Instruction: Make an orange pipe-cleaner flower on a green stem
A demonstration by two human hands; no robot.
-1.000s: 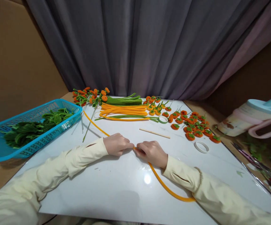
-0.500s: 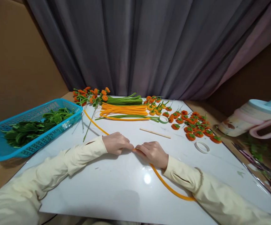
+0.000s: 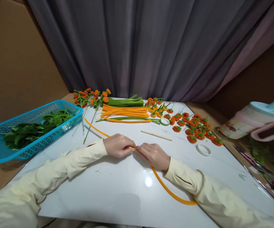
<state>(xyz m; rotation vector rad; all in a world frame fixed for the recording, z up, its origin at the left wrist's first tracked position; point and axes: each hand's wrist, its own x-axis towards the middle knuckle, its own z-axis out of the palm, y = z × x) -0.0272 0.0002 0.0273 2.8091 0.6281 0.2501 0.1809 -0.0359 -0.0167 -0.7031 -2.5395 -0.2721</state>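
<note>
An orange fuzzy stem [image 3: 169,190] runs through both hands, one end curving toward the right sleeve and the other sticking out behind the left wrist. My left hand [image 3: 118,145] pinches it near the middle. Close beside it, fingertips almost touching, my right hand [image 3: 154,155] is closed on the same stem. Only a short orange piece shows between them. Beyond the hands lie a thin wooden stick [image 3: 156,135], a bundle of orange stems [image 3: 127,111] and a bundle of green stems [image 3: 125,102].
A blue basket [image 3: 23,154] of green leaves stands left. Orange flower heads [image 3: 196,126] spread at the back right, near a white tape ring [image 3: 203,149]. Farther right are a lidded cup [image 3: 243,122] and scissors [image 3: 265,171]. Orange flowers [image 3: 93,95] lie at the back left.
The fingers of my left hand have shifted slightly, and more of the orange stem shows at its fingertips. The view has moved a little; both hands keep hold of the stem.
</note>
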